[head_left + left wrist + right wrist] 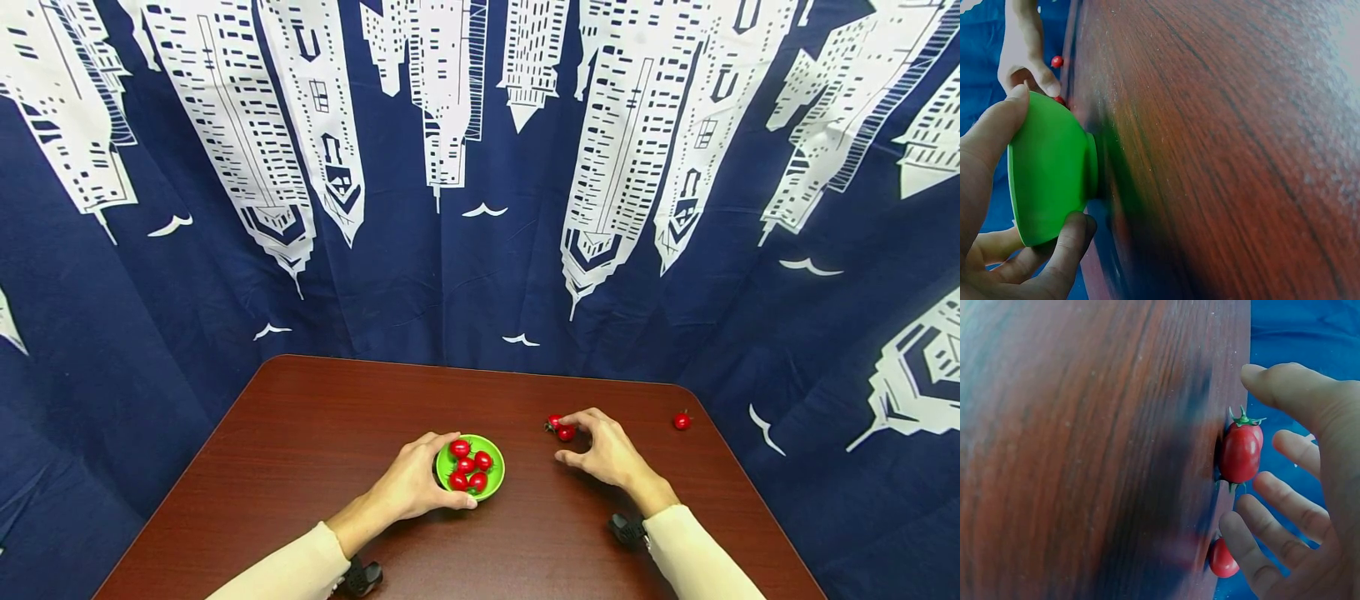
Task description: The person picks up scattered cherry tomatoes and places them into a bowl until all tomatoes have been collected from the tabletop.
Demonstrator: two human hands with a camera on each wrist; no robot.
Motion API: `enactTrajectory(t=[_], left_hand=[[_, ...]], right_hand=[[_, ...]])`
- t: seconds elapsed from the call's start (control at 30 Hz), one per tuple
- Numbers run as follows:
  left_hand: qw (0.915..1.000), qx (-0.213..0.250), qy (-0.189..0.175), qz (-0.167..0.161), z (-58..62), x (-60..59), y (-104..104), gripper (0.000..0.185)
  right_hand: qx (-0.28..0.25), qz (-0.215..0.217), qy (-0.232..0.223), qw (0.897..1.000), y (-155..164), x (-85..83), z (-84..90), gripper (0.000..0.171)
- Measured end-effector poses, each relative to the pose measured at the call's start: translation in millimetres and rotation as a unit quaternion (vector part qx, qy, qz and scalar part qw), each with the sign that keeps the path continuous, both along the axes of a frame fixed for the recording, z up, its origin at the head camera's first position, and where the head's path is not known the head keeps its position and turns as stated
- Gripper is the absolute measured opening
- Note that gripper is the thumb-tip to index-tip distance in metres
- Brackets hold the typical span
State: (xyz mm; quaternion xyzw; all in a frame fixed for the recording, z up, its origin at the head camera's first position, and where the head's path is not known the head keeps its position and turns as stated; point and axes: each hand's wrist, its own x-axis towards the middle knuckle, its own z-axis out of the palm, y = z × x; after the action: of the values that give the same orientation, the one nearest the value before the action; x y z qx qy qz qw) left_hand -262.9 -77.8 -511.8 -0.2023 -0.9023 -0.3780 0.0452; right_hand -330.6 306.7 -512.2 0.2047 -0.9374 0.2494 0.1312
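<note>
My left hand (412, 483) grips a small green bowl (1047, 169) by its side, thumb at the near rim and fingers at the far rim. Several red cherry tomatoes (465, 465) with green stems lie in the bowl, which stands on the table. To the right of the bowl, my right hand (603, 450) is held over two loose cherry tomatoes (566, 433), thumb and fingers spread apart. In the right wrist view one cherry tomato (1241, 453) shows between the thumb and the fingers, with nothing pinched.
Another cherry tomato (682, 421) lies near the right edge of the brown wooden table (322, 417). Behind the table hangs a dark blue curtain (405, 283) printed with white buildings and birds.
</note>
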Motion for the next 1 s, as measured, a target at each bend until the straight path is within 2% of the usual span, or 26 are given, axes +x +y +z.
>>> enactTrajectory(t=[0.43, 0.77, 1.0], left_hand=[[1.0, 0.0, -0.006, 0.002, -0.5, 0.1, -0.2, 0.109], [1.0, 0.002, -0.002, 0.003, -1.4, -0.3, -0.6, 0.11], [1.0, 0.0, -0.002, 0.004, -2.7, -1.0, -0.7, 0.109]], right_hand=[[-0.001, 0.005, -0.011, 1.0, 1.5, -3.4, -5.5, 0.051], [-0.005, 0.019, -0.019, 1.0, 0.9, -4.8, -7.2, 0.037], [-0.025, 0.027, -0.043, 0.998, 0.5, -3.6, -7.7, 0.029]])
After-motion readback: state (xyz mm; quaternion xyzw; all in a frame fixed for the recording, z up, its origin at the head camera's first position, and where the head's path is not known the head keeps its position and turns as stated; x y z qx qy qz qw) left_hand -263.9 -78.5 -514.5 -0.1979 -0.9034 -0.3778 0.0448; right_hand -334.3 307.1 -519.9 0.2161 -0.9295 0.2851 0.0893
